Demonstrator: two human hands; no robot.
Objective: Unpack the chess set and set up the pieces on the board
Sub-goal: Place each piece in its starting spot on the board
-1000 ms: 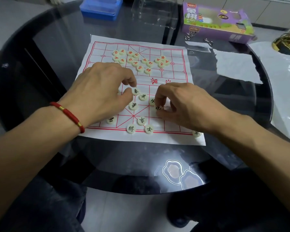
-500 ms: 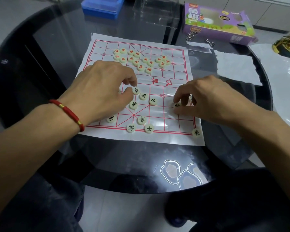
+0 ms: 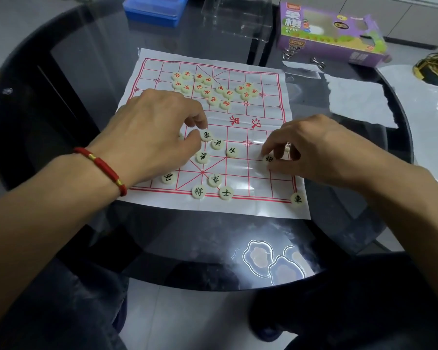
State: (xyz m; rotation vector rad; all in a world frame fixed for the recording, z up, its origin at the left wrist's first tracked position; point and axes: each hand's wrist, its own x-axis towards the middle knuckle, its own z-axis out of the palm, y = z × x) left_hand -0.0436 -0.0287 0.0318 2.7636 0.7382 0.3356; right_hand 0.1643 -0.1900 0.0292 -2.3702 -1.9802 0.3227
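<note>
A white paper xiangqi board [image 3: 263, 205] with red lines lies on the dark glass table [image 3: 91, 72]. Several cream discs with red characters [image 3: 214, 89] cluster at its far side. Cream discs with black characters [image 3: 216, 162] lie scattered on the near half; one stands at the near right corner [image 3: 296, 199]. My left hand [image 3: 152, 135] hovers over the left-centre of the board, thumb and forefinger curled close beside a black-character disc [image 3: 206, 135]. My right hand [image 3: 311, 150] pinches a black-character disc [image 3: 269, 159] against the board on the right side.
A purple xiangqi box [image 3: 331, 34] lies at the far right, a clear plastic tray [image 3: 238, 18] beside it, a blue box [image 3: 154, 8] far left. Torn white paper [image 3: 359, 104] and plastic wrap [image 3: 433, 132] lie right of the board. The table's near edge curves below the board.
My right hand has slid a black-character disc from the board's centre to the right side. My left hand has stayed nearly in place.
</note>
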